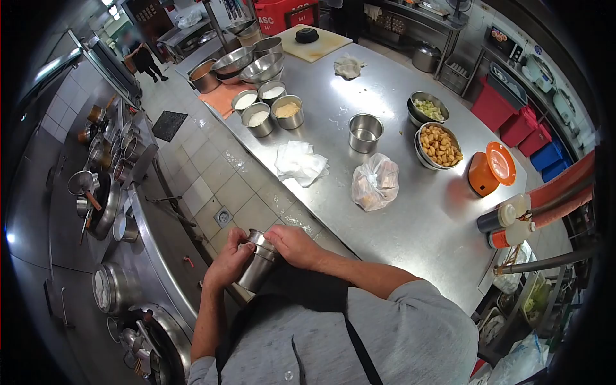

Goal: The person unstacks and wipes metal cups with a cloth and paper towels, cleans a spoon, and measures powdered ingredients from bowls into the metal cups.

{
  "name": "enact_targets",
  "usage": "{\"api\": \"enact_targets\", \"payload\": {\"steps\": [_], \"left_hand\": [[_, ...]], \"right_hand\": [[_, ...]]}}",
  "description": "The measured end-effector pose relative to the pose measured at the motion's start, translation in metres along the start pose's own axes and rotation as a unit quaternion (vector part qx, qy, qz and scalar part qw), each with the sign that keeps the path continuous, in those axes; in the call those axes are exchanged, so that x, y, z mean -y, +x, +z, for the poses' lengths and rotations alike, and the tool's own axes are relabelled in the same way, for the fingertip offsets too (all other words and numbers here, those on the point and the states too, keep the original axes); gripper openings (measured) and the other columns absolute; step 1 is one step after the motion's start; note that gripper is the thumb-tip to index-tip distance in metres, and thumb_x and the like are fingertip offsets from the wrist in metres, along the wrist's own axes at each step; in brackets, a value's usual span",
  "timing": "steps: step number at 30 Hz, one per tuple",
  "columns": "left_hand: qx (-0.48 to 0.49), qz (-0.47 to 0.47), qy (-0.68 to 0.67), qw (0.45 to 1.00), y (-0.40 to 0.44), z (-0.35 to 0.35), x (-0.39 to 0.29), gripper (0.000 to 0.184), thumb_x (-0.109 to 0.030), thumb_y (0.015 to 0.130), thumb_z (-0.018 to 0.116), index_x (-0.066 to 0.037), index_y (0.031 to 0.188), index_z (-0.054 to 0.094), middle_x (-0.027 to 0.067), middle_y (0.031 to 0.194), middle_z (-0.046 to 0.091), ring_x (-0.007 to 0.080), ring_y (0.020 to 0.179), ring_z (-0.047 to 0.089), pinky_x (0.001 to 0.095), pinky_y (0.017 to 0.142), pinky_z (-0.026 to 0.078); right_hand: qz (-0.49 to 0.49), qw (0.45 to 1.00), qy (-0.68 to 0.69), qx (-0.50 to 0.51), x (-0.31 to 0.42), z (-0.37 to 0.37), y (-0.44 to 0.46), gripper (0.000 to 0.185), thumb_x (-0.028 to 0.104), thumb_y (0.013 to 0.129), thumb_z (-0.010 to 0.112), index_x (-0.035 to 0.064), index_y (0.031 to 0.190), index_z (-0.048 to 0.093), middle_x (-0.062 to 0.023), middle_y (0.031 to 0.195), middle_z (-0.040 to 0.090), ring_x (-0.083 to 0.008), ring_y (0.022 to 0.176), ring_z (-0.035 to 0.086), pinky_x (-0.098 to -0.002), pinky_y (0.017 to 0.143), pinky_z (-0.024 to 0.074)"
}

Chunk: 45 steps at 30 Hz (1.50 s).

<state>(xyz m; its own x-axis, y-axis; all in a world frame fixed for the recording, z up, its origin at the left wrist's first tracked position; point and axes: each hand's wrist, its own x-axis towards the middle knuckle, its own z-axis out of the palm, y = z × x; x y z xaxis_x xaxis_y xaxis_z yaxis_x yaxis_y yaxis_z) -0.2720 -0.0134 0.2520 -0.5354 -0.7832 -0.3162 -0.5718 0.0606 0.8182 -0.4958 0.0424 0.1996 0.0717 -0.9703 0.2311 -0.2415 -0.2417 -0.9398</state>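
Observation:
Both my hands are on a tall steel container (258,266) in front of my apron. My left hand (232,258) grips its left side near the rim, and my right hand (294,246) is closed on the rim's right side. On the steel table (423,224) beyond, a tied clear plastic bag (375,182) with pale contents lies nearest. An empty-looking steel pot (366,133) stands behind it. Left of the bag is a crumpled white cloth or plastic (300,163). Several steel pots with white or tan contents, one of them tan (287,110), stand farther back.
Bowls of brown chunks (439,146) and green pieces (428,109) stand right, near an orange container (484,173) and bottles (510,226). Left is a counter with woks and ladles (108,199). A person (142,59) stands in the far aisle on tiled floor.

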Motion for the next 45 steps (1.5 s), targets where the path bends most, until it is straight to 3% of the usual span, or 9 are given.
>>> {"api": "enact_targets", "payload": {"steps": [10, 17, 27, 28, 30, 32, 36, 42, 45], "left_hand": [[-0.01, -0.003, 0.001, 1.0, 0.002, -0.004, 0.014, 0.034, -0.031, 0.1, 0.058, -0.001, 0.113, 0.049, 0.0093, 0.103, 0.048, 0.0206, 0.1, 0.05, 0.034, 0.094, 0.043], [-0.024, -0.006, -0.066, 0.998, -0.01, -0.015, 0.02, 0.03, -0.032, 0.103, 0.057, -0.004, 0.11, 0.047, 0.0052, 0.099, 0.049, 0.0143, 0.094, 0.047, 0.03, 0.088, 0.042], [-0.024, -0.026, -0.143, 0.989, -0.022, -0.031, 0.05, 0.037, -0.04, 0.106, 0.059, -0.007, 0.118, 0.046, 0.0043, 0.106, 0.054, 0.0123, 0.099, 0.048, 0.0287, 0.09, 0.041], [-0.019, -0.02, -0.146, 0.989, -0.02, -0.033, 0.048, 0.037, -0.04, 0.106, 0.059, -0.008, 0.119, 0.047, 0.0042, 0.107, 0.054, 0.0125, 0.1, 0.049, 0.0289, 0.091, 0.041], [-0.009, -0.016, -0.155, 0.988, -0.021, -0.031, 0.044, 0.036, -0.039, 0.106, 0.061, -0.009, 0.12, 0.047, 0.004, 0.108, 0.054, 0.0127, 0.102, 0.049, 0.0292, 0.093, 0.042], [0.012, -0.023, -0.196, 0.98, -0.016, -0.029, 0.046, 0.036, -0.038, 0.105, 0.062, -0.01, 0.121, 0.047, 0.004, 0.109, 0.053, 0.0127, 0.103, 0.049, 0.0293, 0.094, 0.042], [0.029, 0.005, -0.153, 0.988, -0.004, -0.027, 0.055, 0.037, -0.036, 0.104, 0.065, -0.011, 0.124, 0.047, 0.0033, 0.111, 0.054, 0.0128, 0.104, 0.05, 0.0291, 0.095, 0.042], [0.083, -0.008, -0.157, 0.984, -0.018, -0.033, 0.024, 0.039, -0.032, 0.1, 0.07, -0.009, 0.123, 0.048, 0.0049, 0.113, 0.052, 0.0159, 0.107, 0.049, 0.0319, 0.094, 0.044], [0.032, 0.087, 0.03, 0.995, -0.016, -0.03, 0.032, 0.044, -0.029, 0.094, 0.075, -0.008, 0.122, 0.049, 0.0086, 0.115, 0.049, 0.0197, 0.108, 0.05, 0.0343, 0.093, 0.046]], "right_hand": [[0.085, 0.994, 0.064, -0.003, -0.035, 0.015, 0.016, 0.039, 0.033, 0.107, 0.052, -0.0025, 0.098, 0.064, -0.0259, 0.091, 0.066, -0.044, 0.088, 0.065, -0.0495, 0.078, 0.0497], [0.108, 0.951, 0.083, -0.276, -0.114, -0.034, 0.046, 0.038, 0.035, 0.108, 0.049, 0.0003, 0.106, 0.065, -0.0225, 0.098, 0.068, -0.0404, 0.094, 0.064, -0.0469, 0.086, 0.0494], [0.011, 0.832, -0.521, -0.187, -0.119, -0.181, 0.072, 0.019, 0.023, 0.095, 0.066, 0.005, 0.098, 0.069, -0.0164, 0.1, 0.071, -0.0357, 0.099, 0.067, -0.0501, 0.081, 0.0496], [0.043, 0.823, -0.523, -0.219, -0.097, -0.167, 0.07, 0.025, 0.027, 0.095, 0.07, 0.0078, 0.11, 0.072, -0.0161, 0.11, 0.071, -0.0335, 0.111, 0.064, -0.0521, 0.094, 0.046], [0.061, 0.88, -0.444, -0.155, -0.049, -0.131, 0.073, 0.035, 0.032, 0.095, 0.071, 0.0071, 0.118, 0.072, -0.0175, 0.118, 0.07, -0.0357, 0.113, 0.063, -0.0506, 0.096, 0.047], [0.119, 0.985, -0.102, 0.078, -0.007, -0.086, 0.064, 0.044, 0.042, 0.1, 0.066, 0.0051, 0.124, 0.068, -0.0162, 0.122, 0.069, -0.0322, 0.117, 0.063, -0.0423, 0.101, 0.0493], [0.062, 0.935, 0.06, 0.343, 0.001, 0.001, 0.037, 0.052, 0.047, 0.108, 0.05, 0.0001, 0.121, 0.065, -0.0151, 0.108, 0.071, -0.0286, 0.105, 0.067, -0.0388, 0.092, 0.051], [0.113, 0.946, 0.09, 0.291, 0.012, 0.028, 0.037, 0.054, 0.046, 0.109, 0.046, -0.0033, 0.108, 0.066, -0.0194, 0.094, 0.07, -0.0307, 0.09, 0.067, -0.041, 0.083, 0.05], [0.045, 0.966, 0.091, 0.237, -0.006, 0.045, 0.031, 0.056, 0.048, 0.111, 0.044, -0.0019, 0.096, 0.065, -0.0148, 0.081, 0.064, -0.0254, 0.079, 0.062, -0.0396, 0.076, 0.0484]]}}
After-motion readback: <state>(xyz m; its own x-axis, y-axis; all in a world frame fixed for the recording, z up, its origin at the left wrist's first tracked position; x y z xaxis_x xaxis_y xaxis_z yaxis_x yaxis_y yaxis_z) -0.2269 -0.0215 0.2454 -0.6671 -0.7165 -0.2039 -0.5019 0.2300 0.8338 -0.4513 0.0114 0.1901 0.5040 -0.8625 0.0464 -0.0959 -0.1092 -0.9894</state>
